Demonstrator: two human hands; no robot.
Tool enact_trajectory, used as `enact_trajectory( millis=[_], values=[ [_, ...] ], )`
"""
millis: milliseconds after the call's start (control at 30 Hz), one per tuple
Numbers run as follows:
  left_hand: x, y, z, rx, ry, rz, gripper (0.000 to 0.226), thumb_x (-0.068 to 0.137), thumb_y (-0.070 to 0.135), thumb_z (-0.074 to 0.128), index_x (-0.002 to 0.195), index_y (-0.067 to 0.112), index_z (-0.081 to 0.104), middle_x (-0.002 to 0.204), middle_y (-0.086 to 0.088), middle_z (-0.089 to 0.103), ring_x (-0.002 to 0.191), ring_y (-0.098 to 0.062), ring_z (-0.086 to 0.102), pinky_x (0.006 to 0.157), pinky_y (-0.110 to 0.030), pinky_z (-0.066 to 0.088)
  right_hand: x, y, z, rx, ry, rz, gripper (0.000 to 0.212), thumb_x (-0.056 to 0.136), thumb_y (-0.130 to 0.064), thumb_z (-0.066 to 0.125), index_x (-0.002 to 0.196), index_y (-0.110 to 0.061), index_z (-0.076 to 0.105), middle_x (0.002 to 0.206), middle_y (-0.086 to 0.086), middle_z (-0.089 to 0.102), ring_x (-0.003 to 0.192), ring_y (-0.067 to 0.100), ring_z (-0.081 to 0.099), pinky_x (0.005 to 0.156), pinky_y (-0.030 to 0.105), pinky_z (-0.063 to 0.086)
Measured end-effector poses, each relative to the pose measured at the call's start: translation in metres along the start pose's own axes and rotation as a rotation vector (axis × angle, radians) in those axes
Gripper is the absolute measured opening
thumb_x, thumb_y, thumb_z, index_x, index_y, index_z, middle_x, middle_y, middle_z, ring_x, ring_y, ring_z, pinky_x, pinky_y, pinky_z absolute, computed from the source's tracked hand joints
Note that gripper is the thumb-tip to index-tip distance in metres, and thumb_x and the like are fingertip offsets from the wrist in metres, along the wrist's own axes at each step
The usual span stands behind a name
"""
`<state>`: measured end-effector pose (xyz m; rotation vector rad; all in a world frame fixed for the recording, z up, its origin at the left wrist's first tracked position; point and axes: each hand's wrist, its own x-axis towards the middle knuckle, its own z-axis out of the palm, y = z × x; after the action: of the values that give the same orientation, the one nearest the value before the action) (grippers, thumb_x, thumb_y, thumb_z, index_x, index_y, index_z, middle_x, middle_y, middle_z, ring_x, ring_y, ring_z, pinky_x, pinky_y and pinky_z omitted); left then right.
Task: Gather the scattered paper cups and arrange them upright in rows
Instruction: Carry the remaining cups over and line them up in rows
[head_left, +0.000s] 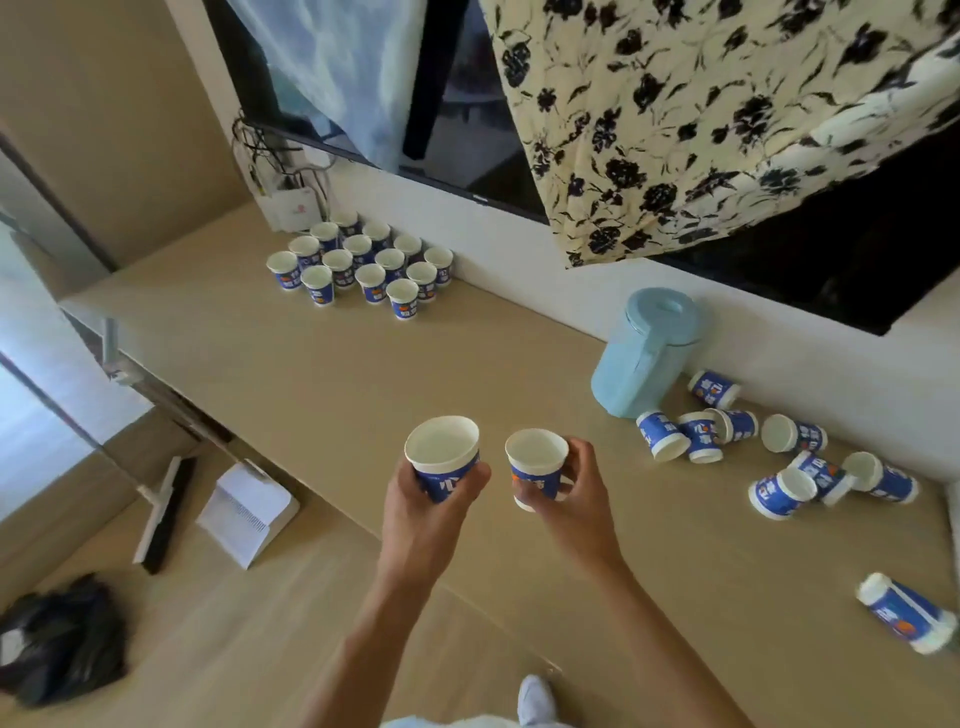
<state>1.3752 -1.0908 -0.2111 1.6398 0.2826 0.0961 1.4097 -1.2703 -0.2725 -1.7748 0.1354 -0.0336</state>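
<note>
- Holding a blue-and-white paper cup (442, 460) upright, the left hand (431, 506) has its fingers wrapped round the cup's wall, above the near edge of the long beige wood-grain counter (363, 374).
- The right hand (579, 501) grips a second paper cup (537, 467) just beside the first, also mouth up, fingers curled round its side.
- At the counter's far left, against the white wall, a block of upright cups (363, 265) stands in close rows, next to a white box (288, 208) with cables.
- To the right, a pale blue lidded plastic jug (649, 353) stands near the wall; beside it a cluster of tipped cups (779, 452) lies on its sides.
- A lone cup (906, 613) lies on its side near the right edge, apart from the cluster.
- Above the counter, a dark wall television (467, 130) is partly draped with a cream floral cloth (727, 114) and a pale blue cloth (332, 67).
- On the wood floor (234, 649) lie a white dustpan (249, 512), a broom (161, 514) and a black bag (62, 639).
</note>
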Motion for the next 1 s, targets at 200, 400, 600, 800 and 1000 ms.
enact_trajectory(
  millis=[200, 400, 600, 800, 1000],
  values=[
    [0.002, -0.004, -0.090, -0.013, 0.024, 0.029, 0.037, 0.072, 0.040, 0.079, 0.105, 0.030, 0.066, 0.093, 0.006, 0.075, 0.089, -0.013, 0.071, 0.082, -0.035, 0.058, -0.031, -0.032, 0.094, 0.128, 0.023, -0.028, 0.057, 0.073, -0.016, 0.090, 0.115, -0.038, 0.059, 0.114, -0.018, 0.068, 0.106, 0.005, 0.067, 0.084, 0.025, 0.055],
    [0.016, -0.007, -0.153, -0.004, 0.056, 0.048, 0.036, 0.073, 0.040, 0.080, 0.106, 0.033, 0.065, 0.095, 0.009, 0.075, 0.090, -0.009, 0.071, 0.077, -0.023, 0.055, -0.039, -0.051, 0.157, 0.183, 0.007, -0.028, 0.055, 0.072, -0.017, 0.090, 0.114, -0.036, 0.061, 0.113, -0.016, 0.069, 0.104, 0.006, 0.068, 0.078, 0.022, 0.057],
    [0.066, -0.013, -0.188, 0.028, 0.102, 0.042, 0.042, 0.067, 0.049, 0.080, 0.103, 0.035, 0.064, 0.093, 0.013, 0.074, 0.086, -0.002, 0.070, 0.069, -0.010, 0.050, 0.004, -0.060, 0.207, 0.212, 0.005, -0.017, 0.057, 0.066, -0.025, 0.088, 0.116, -0.027, 0.061, 0.114, -0.010, 0.070, 0.105, 0.010, 0.069, 0.079, 0.023, 0.058],
    [0.142, -0.022, -0.219, 0.103, 0.111, 0.009, 0.051, 0.067, 0.050, 0.080, 0.111, 0.035, 0.060, 0.098, 0.017, 0.072, 0.092, -0.002, 0.069, 0.076, -0.019, 0.051, 0.081, -0.052, 0.267, 0.257, 0.004, 0.018, 0.060, 0.064, -0.026, 0.088, 0.117, -0.028, 0.060, 0.116, -0.008, 0.069, 0.106, 0.008, 0.069, 0.080, 0.018, 0.057],
    [0.219, -0.016, -0.247, 0.167, 0.158, -0.012, 0.048, 0.069, 0.044, 0.082, 0.106, 0.037, 0.052, 0.096, 0.020, 0.067, 0.089, -0.001, 0.066, 0.072, -0.019, 0.048, 0.145, -0.056, 0.322, 0.273, 0.009, 0.069, 0.062, 0.061, -0.034, 0.087, 0.118, -0.034, 0.061, 0.116, -0.012, 0.069, 0.108, 0.010, 0.069, 0.083, 0.026, 0.058]
  ],
)
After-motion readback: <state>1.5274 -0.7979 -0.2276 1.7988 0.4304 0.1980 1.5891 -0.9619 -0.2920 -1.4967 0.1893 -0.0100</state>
